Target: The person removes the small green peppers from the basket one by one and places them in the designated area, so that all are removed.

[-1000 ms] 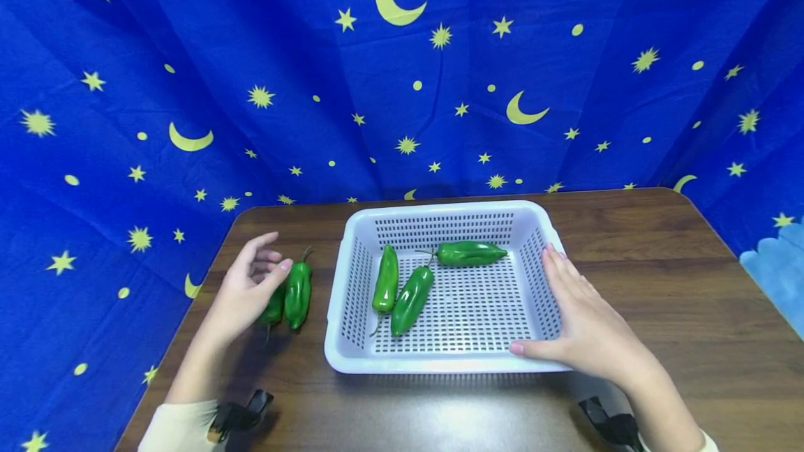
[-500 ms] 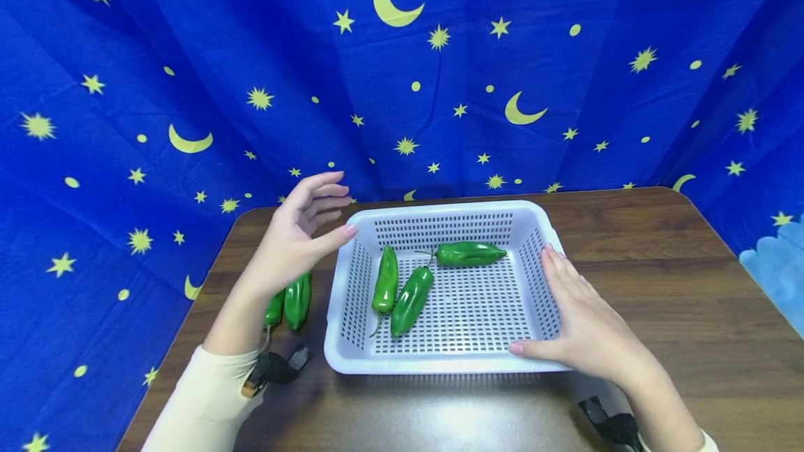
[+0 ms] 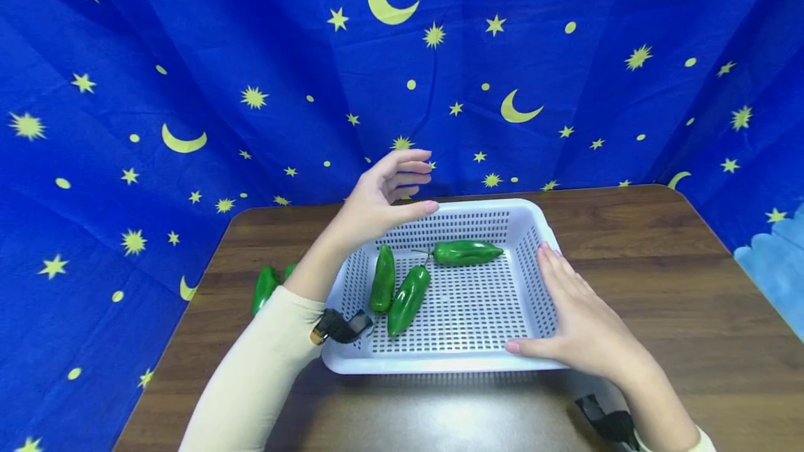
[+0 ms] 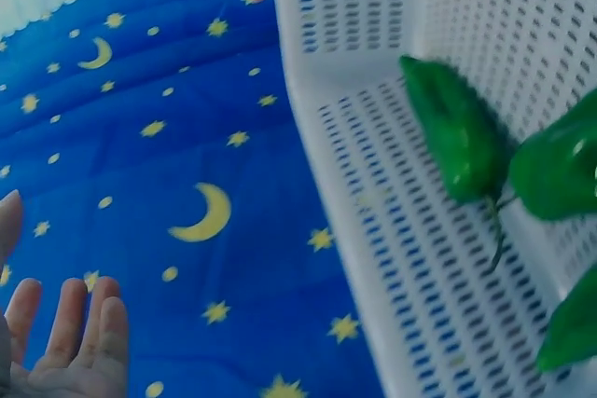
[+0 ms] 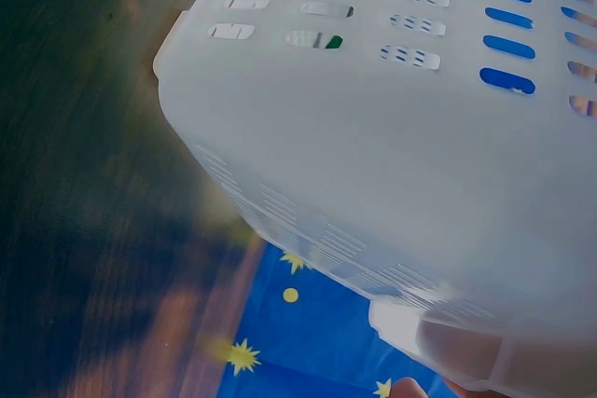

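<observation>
My left hand [image 3: 392,197] hovers over the back left part of a white perforated plastic basket [image 3: 452,365], holding nothing, its fingers loosely bent and thumb apart. Inside the basket lie three green peppers: a slim one [image 3: 382,281] at the left, a pepper [image 3: 410,300] beside it, and one lying crosswise [image 3: 467,252] at the back. My right hand [image 3: 581,323] holds the basket's front right corner, thumb over the front rim and fingers along the right side. In the left wrist view, fingertips of the left hand [image 4: 79,342] show at the lower left.
More green peppers [image 3: 266,288] lie on the brown wooden table [image 3: 659,277] left of the basket, one mostly hidden behind the left forearm. A blue cloth [image 3: 301,40] with yellow moons and stars hangs behind. Black straps [image 3: 342,326] sit on the wrists.
My left hand has risen from beside the peppers on the table and moved right, over the basket. The right hand stays at its corner. The peppers in the basket have not moved.
</observation>
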`<state>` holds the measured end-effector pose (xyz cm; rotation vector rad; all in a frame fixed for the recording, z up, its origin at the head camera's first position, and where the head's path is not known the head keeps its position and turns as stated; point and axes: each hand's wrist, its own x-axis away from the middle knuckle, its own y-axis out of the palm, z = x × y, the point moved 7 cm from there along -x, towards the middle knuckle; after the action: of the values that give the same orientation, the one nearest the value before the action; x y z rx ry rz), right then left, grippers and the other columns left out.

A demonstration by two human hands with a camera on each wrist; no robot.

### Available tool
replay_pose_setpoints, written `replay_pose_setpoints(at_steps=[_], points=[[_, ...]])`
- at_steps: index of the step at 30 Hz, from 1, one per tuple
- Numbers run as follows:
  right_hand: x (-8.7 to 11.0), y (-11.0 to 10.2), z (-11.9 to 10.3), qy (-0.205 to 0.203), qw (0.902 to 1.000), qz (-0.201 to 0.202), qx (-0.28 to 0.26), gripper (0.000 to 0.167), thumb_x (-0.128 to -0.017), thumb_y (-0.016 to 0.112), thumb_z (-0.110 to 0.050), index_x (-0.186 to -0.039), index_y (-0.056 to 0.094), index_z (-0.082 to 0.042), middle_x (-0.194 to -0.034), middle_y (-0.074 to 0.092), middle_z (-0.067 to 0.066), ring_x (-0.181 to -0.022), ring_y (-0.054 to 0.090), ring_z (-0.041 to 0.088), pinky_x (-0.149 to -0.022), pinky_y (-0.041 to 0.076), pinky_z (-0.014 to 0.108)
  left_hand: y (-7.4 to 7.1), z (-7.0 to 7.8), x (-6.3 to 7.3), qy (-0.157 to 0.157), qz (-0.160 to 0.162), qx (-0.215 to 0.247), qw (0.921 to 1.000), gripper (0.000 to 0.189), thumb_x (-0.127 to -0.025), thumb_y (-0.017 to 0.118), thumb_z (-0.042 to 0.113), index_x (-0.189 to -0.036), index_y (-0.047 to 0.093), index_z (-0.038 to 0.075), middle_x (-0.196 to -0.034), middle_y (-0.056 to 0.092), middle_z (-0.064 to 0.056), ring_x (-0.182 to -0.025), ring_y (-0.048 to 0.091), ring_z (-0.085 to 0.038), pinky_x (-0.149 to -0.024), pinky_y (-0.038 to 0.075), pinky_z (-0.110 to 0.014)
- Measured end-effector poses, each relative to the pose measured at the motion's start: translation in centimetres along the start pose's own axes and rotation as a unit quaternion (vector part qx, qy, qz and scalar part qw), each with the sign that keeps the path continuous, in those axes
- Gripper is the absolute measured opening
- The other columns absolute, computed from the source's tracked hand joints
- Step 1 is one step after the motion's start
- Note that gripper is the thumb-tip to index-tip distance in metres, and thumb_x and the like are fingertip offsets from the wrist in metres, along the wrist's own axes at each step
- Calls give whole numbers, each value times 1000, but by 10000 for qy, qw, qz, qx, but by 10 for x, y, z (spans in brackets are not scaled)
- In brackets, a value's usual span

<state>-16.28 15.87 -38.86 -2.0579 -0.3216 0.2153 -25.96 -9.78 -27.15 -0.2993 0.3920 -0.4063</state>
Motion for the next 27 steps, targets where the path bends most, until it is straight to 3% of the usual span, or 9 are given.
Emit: replay_pose_setpoints(at_steps=[6, 12, 17, 27], points=[[-1, 0, 0, -4, 10000, -18, 41, 140, -64, 75, -77, -160, 1, -6, -168, 0, 14, -154, 9, 39, -116, 19, 67, 29, -27, -18, -118, -395, 38, 9991, 63, -85, 79, 14, -141, 51, 20, -134, 59, -4, -126, 58, -20, -109, 45, -36], [-3, 1, 0, 3, 10000, -73, -20, 140, -64, 75, -78, -160, 1, -7, -168, 1, 13, -154, 9, 39, -117, 18, 67, 51, -62, -25, -359, -782, 356, 9957, 64, -85, 78, 10, -142, 50, 18, -135, 58, -9, -130, 53, -32, -112, 42, -47], [-3, 2, 0, 8, 9999, -100, 20, 140, -64, 74, -78, -160, 0, -7, -168, 0, 13, -154, 8, 39, -117, 18, 67, 63, -83, -26, -530, -1042, 270, 9928, 64, -85, 78, 10, -142, 50, 15, -140, 56, -14, -131, 52, -31, -114, 40, -47], [-2, 1, 2, 8, 10000, -65, 34, 139, -64, 74, -78, -160, 1, -7, -168, 0, 12, -154, 8, 37, -117, 18, 66, 87, -108, -22, -935, -1697, -171, 9809, 66, -86, 76, 8, -145, 46, 10, -147, 52, -12, -135, 50, -27, -116, 38, -40]])
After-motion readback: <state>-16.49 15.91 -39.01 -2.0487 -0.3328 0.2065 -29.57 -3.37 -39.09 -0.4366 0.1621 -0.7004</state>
